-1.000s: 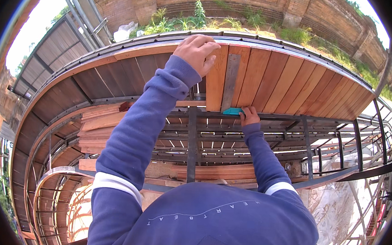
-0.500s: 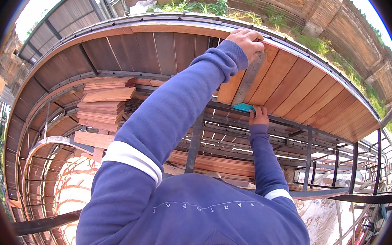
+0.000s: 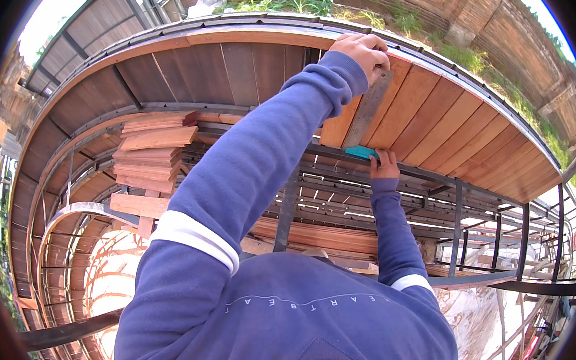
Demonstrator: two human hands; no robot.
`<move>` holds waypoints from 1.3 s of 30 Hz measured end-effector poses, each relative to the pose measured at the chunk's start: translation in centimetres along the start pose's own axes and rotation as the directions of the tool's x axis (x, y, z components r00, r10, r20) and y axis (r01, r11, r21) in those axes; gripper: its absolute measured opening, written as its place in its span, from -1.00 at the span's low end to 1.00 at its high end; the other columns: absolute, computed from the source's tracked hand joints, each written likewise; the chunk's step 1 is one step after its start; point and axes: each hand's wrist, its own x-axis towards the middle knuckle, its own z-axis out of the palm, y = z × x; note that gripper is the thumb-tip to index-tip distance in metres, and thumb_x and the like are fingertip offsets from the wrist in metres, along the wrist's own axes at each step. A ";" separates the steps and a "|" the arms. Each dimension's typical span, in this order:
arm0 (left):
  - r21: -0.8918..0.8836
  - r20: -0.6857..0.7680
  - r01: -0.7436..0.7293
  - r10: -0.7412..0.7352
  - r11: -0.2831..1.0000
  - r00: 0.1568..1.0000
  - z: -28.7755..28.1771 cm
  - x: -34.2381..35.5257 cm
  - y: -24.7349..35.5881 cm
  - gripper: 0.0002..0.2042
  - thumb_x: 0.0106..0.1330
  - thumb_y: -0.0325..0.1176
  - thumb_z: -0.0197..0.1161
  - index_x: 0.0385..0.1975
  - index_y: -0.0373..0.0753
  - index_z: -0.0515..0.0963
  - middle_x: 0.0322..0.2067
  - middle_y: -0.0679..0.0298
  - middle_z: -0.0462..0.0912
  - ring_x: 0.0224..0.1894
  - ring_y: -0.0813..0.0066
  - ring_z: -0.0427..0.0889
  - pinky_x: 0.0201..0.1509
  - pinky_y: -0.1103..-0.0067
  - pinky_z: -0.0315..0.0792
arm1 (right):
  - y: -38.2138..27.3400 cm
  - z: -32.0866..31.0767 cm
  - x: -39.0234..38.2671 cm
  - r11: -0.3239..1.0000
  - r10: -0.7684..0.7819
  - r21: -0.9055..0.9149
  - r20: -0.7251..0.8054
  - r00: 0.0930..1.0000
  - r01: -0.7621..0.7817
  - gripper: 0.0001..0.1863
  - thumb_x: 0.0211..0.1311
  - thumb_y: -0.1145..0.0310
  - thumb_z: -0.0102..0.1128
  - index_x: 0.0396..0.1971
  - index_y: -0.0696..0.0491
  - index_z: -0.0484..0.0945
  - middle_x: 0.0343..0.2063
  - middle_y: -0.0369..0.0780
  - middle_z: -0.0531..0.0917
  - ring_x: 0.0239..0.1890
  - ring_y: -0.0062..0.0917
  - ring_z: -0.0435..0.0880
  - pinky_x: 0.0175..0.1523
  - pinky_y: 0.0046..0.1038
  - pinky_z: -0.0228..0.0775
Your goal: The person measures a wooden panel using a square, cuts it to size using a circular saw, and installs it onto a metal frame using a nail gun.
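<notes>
Now the left hand (image 3: 363, 56) has come across to the far end of the metal square (image 3: 370, 109), its fingers bent, though whether it grips anything I cannot tell; the right hand (image 3: 384, 165) pinches the teal handle (image 3: 359, 151), so both ends of the square have a hand by them. It lies across reddish boards (image 3: 430, 116) at upper centre. Around, from the left, are stacked planks (image 3: 154, 152), a dark metal frame (image 3: 287, 210) near the centre, and a brick wall (image 3: 495, 28) at upper right.

Left hand (image 3: 362, 51): outstretched, fingers (image 3: 375, 43) curled | Right hand (image 3: 385, 167): closer in, fingers (image 3: 374, 161) bent
</notes>
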 end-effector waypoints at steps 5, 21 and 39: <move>0.024 0.004 0.000 -0.001 1.000 1.000 0.0 0.0 0.0 -0.88 0.18 -0.34 0.34 -0.34 0.07 0.76 0.00 0.47 0.65 0.07 0.35 0.59 0.29 0.34 0.35 | -0.1 -0.1 0.0 1.000 -0.006 -0.007 0.016 1.000 0.006 -0.77 0.19 0.33 0.34 -0.14 0.00 0.64 -0.17 -0.17 0.63 -0.18 -0.16 0.66 -0.12 -0.25 0.55; -0.013 0.075 0.001 0.000 1.000 0.997 -0.2 0.7 -0.5 -0.81 0.21 -0.41 0.29 -0.33 0.10 0.79 -0.01 0.45 0.67 0.02 0.38 0.63 0.24 0.39 0.43 | 0.3 0.6 -0.6 0.998 -0.026 0.048 -0.049 0.998 0.028 -0.67 0.12 0.55 0.22 -0.09 -0.02 0.67 -0.24 -0.19 0.59 -0.30 -0.21 0.67 -0.23 -0.26 0.56; -0.007 0.081 -0.045 0.045 0.999 0.996 -0.8 0.6 -0.8 -0.78 0.19 -0.50 0.25 -0.39 0.04 0.79 -0.04 0.41 0.68 -0.02 0.34 0.67 0.16 0.46 0.53 | -0.6 -0.2 -0.2 1.000 -0.020 -0.015 0.028 0.999 0.021 -0.71 0.17 0.48 0.25 -0.08 -0.01 0.62 -0.25 -0.16 0.58 -0.23 -0.14 0.65 -0.15 -0.20 0.55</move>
